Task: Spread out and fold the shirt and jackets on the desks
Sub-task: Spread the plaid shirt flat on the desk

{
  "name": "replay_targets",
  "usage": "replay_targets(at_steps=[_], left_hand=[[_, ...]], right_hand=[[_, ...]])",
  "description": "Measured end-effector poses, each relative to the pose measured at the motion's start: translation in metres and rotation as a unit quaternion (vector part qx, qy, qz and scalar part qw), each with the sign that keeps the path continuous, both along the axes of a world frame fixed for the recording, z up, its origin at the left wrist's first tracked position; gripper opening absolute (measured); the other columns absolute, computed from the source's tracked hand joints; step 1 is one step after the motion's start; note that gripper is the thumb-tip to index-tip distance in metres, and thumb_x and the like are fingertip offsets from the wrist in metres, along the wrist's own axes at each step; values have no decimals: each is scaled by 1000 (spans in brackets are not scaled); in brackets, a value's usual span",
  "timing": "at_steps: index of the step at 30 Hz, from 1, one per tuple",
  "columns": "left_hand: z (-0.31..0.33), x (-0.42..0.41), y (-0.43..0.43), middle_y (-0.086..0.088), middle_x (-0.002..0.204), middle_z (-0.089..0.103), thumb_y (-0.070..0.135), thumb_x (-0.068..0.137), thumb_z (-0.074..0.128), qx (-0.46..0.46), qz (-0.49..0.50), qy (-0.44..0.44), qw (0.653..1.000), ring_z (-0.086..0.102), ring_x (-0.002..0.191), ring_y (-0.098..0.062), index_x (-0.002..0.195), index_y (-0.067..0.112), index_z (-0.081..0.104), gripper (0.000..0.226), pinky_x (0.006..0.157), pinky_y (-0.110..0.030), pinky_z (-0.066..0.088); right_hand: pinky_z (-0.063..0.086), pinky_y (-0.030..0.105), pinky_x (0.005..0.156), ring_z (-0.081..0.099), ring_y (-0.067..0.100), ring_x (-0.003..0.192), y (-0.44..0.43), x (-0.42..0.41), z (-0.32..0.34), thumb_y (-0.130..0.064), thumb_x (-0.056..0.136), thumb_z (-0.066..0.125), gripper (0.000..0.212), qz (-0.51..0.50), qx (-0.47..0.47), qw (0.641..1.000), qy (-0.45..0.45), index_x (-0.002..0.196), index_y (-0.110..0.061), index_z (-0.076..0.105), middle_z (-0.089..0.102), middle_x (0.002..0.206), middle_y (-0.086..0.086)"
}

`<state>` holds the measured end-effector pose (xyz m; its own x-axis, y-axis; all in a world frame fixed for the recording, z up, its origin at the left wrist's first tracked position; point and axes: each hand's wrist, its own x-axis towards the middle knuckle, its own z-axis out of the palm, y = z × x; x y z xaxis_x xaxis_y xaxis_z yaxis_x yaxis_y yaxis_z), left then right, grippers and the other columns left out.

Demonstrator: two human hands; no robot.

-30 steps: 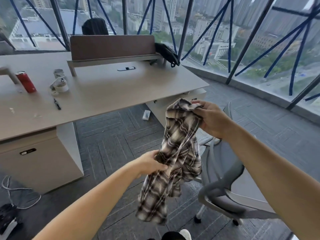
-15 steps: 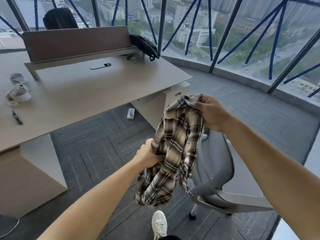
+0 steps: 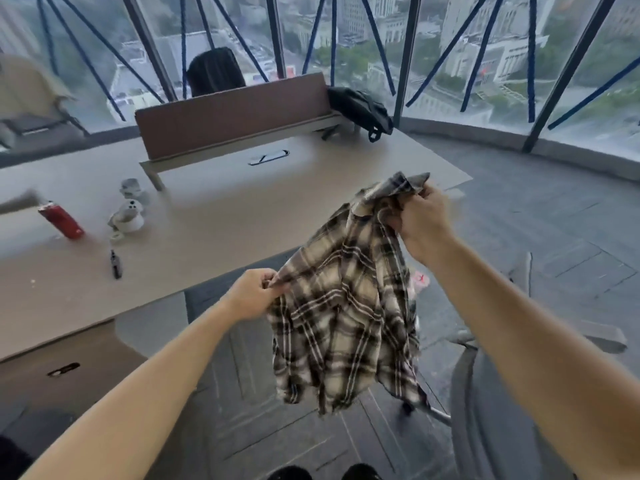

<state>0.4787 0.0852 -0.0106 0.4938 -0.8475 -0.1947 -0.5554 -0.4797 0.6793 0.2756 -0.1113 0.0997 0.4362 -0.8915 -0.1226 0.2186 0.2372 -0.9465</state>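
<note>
Bottom edge: two dark shoe tips (image 3: 360, 474), cut off by the frame. Both forearms come in from the lower corners. L hand (image 3: 254, 297) pinches a side edge of the plaid shirt (image 3: 346, 313) w/ curled fingers (image 3: 268, 277). R hand (image 3: 424, 220), higher and farther out, clenches a bunched wad near the collar; its fingertips are buried in cloth, so can't tell exactly which part it's got. Shirt hangs crumpled in the air btw the two hands, hem down over the floor (image 3: 554, 237), not on the table; sleeves and buttons are lost in the folds. Grey chair (image 3: 491, 410) at R is blurred and mostly hidden behind the R forearm and shirt. Small pink thing (image 3: 419, 281) peeks out past the shirt's R edge; can't make out what it is. Table (image 3: 225, 220) lies beyond the L hand, w/ a cabinet (image 3: 69, 375) under its near L part. On its L side: dark pen (image 3: 116, 264), pale round bits (image 3: 130, 216) too blurry to name, red can (image 3: 62, 221). Farther back: slot (image 3: 269, 157) in the top, brown divider (image 3: 235, 116), black bag (image 3: 362, 109) at its R end. Only the top of a black chair back (image 3: 214, 72) shows over the divider. Windows (image 3: 450, 46) w/ blue strips are behind.
</note>
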Motion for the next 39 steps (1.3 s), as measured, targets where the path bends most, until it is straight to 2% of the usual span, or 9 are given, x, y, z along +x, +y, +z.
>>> replay_targets(at_steps=[6,13,18,21,24,26,30,35,39], left_hand=[[15,100,-29,-7,79,65,13,96,63,-106,200,-117,967,59,77,-27,90,9,74,13,62,-30,33],[55,228,-98,-17,94,67,22,99,54,-160,246,-183,938,62,91,-34,102,8,66,18,70,-33,36],[48,257,-154,-11,107,49,32,90,62,-136,260,-206,934,44,108,-31,106,7,52,31,95,-41,38],[15,261,-168,-1,104,52,39,91,63,-134,187,-102,968,52,107,-25,106,19,48,29,91,-34,42],[-15,284,-181,11,137,44,70,78,65,-48,89,102,990,46,129,-17,140,31,25,83,111,-41,38],[-29,301,-196,19,135,42,65,80,68,0,41,122,992,43,129,-9,150,29,23,91,114,-34,35],[-35,345,-222,10,103,64,34,99,58,-3,57,93,994,63,101,-12,109,26,70,17,93,-30,48],[-14,424,-217,7,66,56,36,99,58,25,142,101,984,49,58,-5,85,-1,67,40,61,-27,40],[14,485,-198,10,60,52,36,100,56,66,240,-21,968,47,55,-4,64,19,56,39,54,-19,33]], right_hand=[[54,25,49,65,15,54,-25,104,16,11,99,36,33,99,66,990,-70,84,-4,61,68,69,8],[55,27,52,58,14,45,-73,235,45,9,101,36,21,123,104,977,-140,96,1,55,64,61,8],[60,30,59,66,16,52,-108,332,66,5,100,47,12,138,68,979,-134,98,-2,57,67,68,10],[60,29,59,69,18,56,-130,380,66,4,100,48,13,127,77,980,-135,96,-3,59,69,70,11],[59,28,59,69,20,60,-150,425,61,4,100,49,14,146,91,975,-140,96,-3,60,70,73,12],[59,28,61,70,21,62,-164,454,59,4,100,48,15,166,94,971,-145,95,-3,60,70,76,13],[62,32,68,71,23,66,-203,511,56,3,101,48,15,151,125,967,-160,94,-2,62,71,77,14],[60,34,76,68,19,78,-279,592,-3,-10,100,52,18,10,100,994,-53,85,-13,63,71,86,4],[53,31,89,62,14,88,-303,648,-93,-23,102,53,17,46,10,992,115,106,-12,65,68,96,-1]])
